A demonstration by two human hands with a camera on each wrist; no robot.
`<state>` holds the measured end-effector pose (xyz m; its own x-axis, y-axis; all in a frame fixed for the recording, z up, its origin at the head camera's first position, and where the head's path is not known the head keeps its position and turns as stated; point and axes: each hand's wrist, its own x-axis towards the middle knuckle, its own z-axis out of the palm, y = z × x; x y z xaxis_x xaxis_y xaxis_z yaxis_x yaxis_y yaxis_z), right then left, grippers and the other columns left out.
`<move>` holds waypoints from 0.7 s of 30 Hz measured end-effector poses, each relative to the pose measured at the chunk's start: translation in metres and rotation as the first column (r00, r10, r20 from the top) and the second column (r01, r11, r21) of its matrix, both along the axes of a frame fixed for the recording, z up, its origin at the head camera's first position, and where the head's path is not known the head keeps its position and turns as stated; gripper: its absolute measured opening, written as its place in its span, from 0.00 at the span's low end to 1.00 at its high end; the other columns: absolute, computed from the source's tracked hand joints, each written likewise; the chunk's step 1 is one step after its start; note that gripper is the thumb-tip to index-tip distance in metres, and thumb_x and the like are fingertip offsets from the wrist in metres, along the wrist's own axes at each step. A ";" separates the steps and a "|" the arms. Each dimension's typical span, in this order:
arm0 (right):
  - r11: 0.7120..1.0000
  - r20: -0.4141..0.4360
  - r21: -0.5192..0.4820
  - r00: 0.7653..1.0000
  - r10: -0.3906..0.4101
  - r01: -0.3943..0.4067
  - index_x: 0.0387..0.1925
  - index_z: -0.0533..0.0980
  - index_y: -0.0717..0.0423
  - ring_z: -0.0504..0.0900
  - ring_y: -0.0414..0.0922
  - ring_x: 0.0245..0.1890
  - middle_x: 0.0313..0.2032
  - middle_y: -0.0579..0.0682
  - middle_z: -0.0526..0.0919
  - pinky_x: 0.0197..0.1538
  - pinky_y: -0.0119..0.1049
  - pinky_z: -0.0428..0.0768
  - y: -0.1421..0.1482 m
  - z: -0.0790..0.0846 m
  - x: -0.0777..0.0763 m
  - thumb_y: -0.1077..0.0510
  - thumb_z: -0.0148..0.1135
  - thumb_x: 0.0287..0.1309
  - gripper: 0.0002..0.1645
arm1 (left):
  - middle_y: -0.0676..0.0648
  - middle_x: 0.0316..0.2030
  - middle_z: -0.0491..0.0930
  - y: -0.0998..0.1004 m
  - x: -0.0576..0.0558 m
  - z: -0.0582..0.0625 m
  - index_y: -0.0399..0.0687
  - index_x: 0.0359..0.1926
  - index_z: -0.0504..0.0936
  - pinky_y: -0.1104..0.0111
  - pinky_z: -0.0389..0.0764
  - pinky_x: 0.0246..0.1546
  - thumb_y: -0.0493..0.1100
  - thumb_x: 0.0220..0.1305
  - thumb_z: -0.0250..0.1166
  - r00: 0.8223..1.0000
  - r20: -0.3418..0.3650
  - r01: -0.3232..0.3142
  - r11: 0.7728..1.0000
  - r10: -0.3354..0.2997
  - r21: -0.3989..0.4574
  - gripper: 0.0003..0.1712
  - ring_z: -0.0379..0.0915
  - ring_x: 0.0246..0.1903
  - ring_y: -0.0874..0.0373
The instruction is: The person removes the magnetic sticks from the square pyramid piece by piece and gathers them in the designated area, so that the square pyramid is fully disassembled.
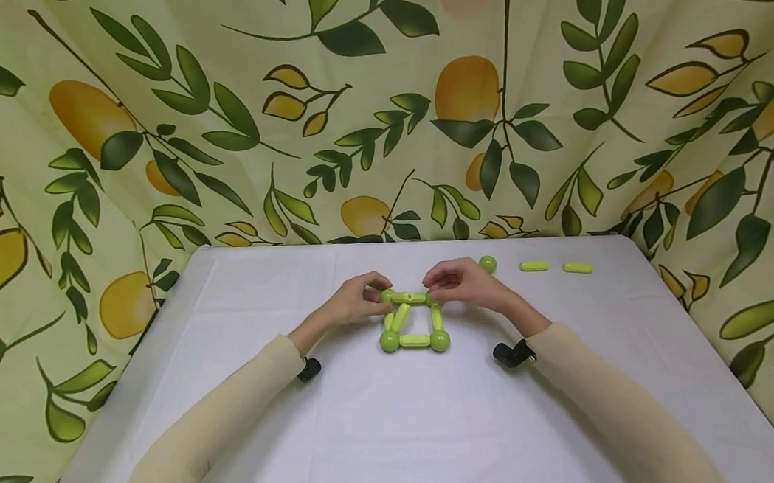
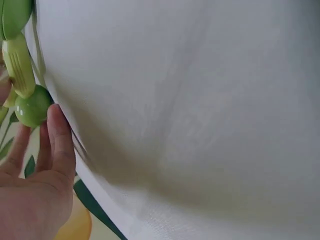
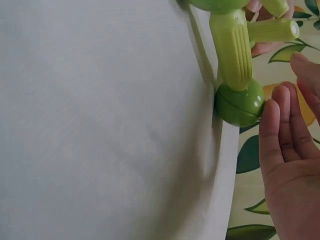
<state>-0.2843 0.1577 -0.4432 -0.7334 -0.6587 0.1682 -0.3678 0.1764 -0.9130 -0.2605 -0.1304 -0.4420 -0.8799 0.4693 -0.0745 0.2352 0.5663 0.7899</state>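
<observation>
Cream sleeves (image 1: 224,414) lie over the white-covered table (image 1: 372,434); one black camera (image 1: 309,369) sits below the left cuff, a second black camera (image 1: 513,353) below the right. Specimen: a green frame (image 1: 415,341), toward the table's far edge, roughly midway between its left and right edges. Build: glossy mid-green balls at four corners, joined by paler yellow-green rods into a rough square. Rods ribbed lengthwise. One extra rod (image 1: 401,319) slants inside the square, near the near-left ball (image 1: 389,341); upper attachment cannot be told. Right wrist view: one rod shows a free, pale-tipped end.

Left hand (image 1: 352,298): thumb and fingers bent round the far-left ball (image 2: 32,107), holding it. Right hand (image 1: 467,281): fingers nearly straight, tips against the far-right ball (image 3: 240,107), thumb apart from them.

Loose parts, along the far edge toward its right corner: a spare ball (image 1: 487,264), then an inner rod (image 1: 533,266) and an outer rod (image 1: 577,267), both lying flat. Beyond that edge hangs a fruit-and-leaf curtain (image 1: 380,124).
</observation>
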 end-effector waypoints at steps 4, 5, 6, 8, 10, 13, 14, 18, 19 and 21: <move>1.000 0.006 0.013 1.000 0.015 -0.015 0.49 0.79 0.74 0.84 0.50 0.43 0.46 0.68 0.82 0.50 0.39 0.83 -0.008 0.002 -0.001 0.70 0.72 0.59 0.17 | 0.43 0.54 0.78 -0.003 0.007 0.001 0.43 0.58 0.77 0.63 0.79 0.49 0.41 0.62 0.75 1.000 -0.011 -0.004 1.000 0.003 -0.015 0.26 0.78 0.47 0.54; 1.000 0.011 0.018 1.000 0.016 -0.016 0.49 0.79 0.74 0.84 0.49 0.43 0.46 0.68 0.82 0.50 0.39 0.83 -0.010 0.002 -0.002 0.70 0.71 0.59 0.18 | 0.43 0.53 0.78 -0.003 0.009 0.001 0.42 0.59 0.77 0.63 0.79 0.49 0.41 0.62 0.76 1.000 -0.014 -0.005 1.000 0.005 -0.019 0.27 0.78 0.46 0.54; 1.000 0.011 0.022 1.000 0.019 -0.019 0.50 0.79 0.73 0.84 0.49 0.43 0.47 0.69 0.82 0.50 0.39 0.83 -0.011 0.003 -0.001 0.70 0.72 0.59 0.18 | 0.43 0.53 0.78 -0.004 0.011 0.001 0.42 0.59 0.76 0.63 0.79 0.48 0.41 0.61 0.76 1.000 -0.017 -0.006 1.000 0.006 -0.023 0.27 0.78 0.45 0.54; 0.999 0.017 0.027 1.000 0.024 -0.024 0.50 0.79 0.73 0.84 0.49 0.42 0.47 0.69 0.82 0.49 0.39 0.83 -0.014 0.005 -0.002 0.70 0.72 0.58 0.18 | 0.43 0.54 0.78 -0.005 0.014 0.001 0.42 0.60 0.76 0.63 0.80 0.48 0.41 0.61 0.76 1.000 -0.024 -0.013 0.999 0.012 -0.031 0.29 0.78 0.45 0.54; 0.999 0.014 0.033 0.999 0.033 -0.033 0.50 0.79 0.73 0.84 0.48 0.42 0.47 0.69 0.82 0.49 0.39 0.83 -0.017 0.006 -0.002 0.70 0.72 0.58 0.19 | 0.42 0.55 0.77 -0.005 0.018 0.003 0.43 0.61 0.75 0.63 0.80 0.48 0.41 0.60 0.77 1.000 -0.020 -0.023 0.999 0.022 -0.032 0.30 0.79 0.45 0.54; 0.998 0.006 0.029 0.999 0.052 -0.052 0.49 0.79 0.74 0.83 0.49 0.42 0.47 0.68 0.82 0.49 0.38 0.83 -0.020 0.006 -0.004 0.70 0.73 0.57 0.19 | 0.42 0.56 0.77 -0.004 0.022 0.004 0.44 0.62 0.75 0.63 0.81 0.48 0.41 0.60 0.77 0.999 -0.012 -0.030 0.999 0.030 -0.030 0.31 0.79 0.45 0.54; 0.998 0.004 0.027 0.998 0.058 -0.058 0.49 0.79 0.74 0.83 0.49 0.42 0.46 0.68 0.82 0.49 0.38 0.83 -0.021 0.007 -0.005 0.71 0.73 0.56 0.19 | 0.41 0.56 0.77 -0.004 0.023 0.005 0.43 0.62 0.75 0.62 0.81 0.48 0.41 0.60 0.77 1.000 -0.011 -0.029 0.999 0.029 -0.027 0.32 0.79 0.46 0.53; 0.996 0.004 0.032 0.997 0.079 -0.079 0.49 0.79 0.74 0.82 0.52 0.42 0.46 0.66 0.83 0.49 0.38 0.82 -0.022 0.007 -0.007 0.72 0.74 0.54 0.20 | 0.41 0.55 0.77 0.003 0.023 0.008 0.44 0.62 0.75 0.61 0.80 0.49 0.41 0.60 0.77 1.000 0.001 -0.022 1.000 0.022 -0.015 0.32 0.79 0.47 0.51; 0.996 0.006 0.038 0.997 0.082 -0.082 0.49 0.79 0.74 0.82 0.53 0.42 0.46 0.65 0.83 0.49 0.38 0.82 -0.022 0.007 -0.008 0.72 0.74 0.54 0.20 | 0.41 0.55 0.77 0.006 0.023 0.008 0.43 0.62 0.75 0.61 0.80 0.49 0.41 0.60 0.77 1.000 0.001 -0.019 1.000 0.019 -0.012 0.32 0.79 0.48 0.50; 0.995 0.011 0.054 0.996 0.084 -0.085 0.49 0.80 0.72 0.82 0.53 0.43 0.45 0.62 0.84 0.49 0.38 0.82 -0.021 0.006 -0.009 0.73 0.74 0.54 0.20 | 0.41 0.55 0.78 0.011 0.021 0.008 0.44 0.62 0.75 0.61 0.80 0.49 0.41 0.60 0.77 1.000 0.003 -0.014 1.000 0.014 -0.010 0.31 0.79 0.48 0.50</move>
